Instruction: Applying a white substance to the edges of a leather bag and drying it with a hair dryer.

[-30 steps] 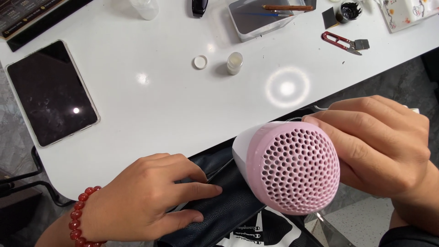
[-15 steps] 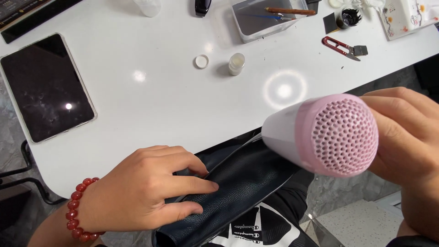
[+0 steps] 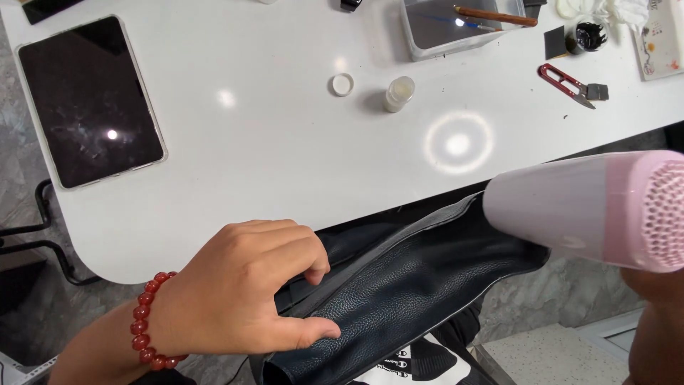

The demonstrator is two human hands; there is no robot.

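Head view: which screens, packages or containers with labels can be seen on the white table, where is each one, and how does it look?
Tablet: far left on the table, flat, dark rectangular screen switched off, light frame.
Small vial: centre of the table, upright, pale and open; no label can be made out.
Round cap: just left of the vial, white.
Clear tray: top centre, rectangular, a brush lying across it.
Printed card: top right edge, white with small coloured marks.

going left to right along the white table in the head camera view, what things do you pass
Dark tablet → small white cap → small pale bottle → clear tray holding a brown-handled brush → red-handled snips.
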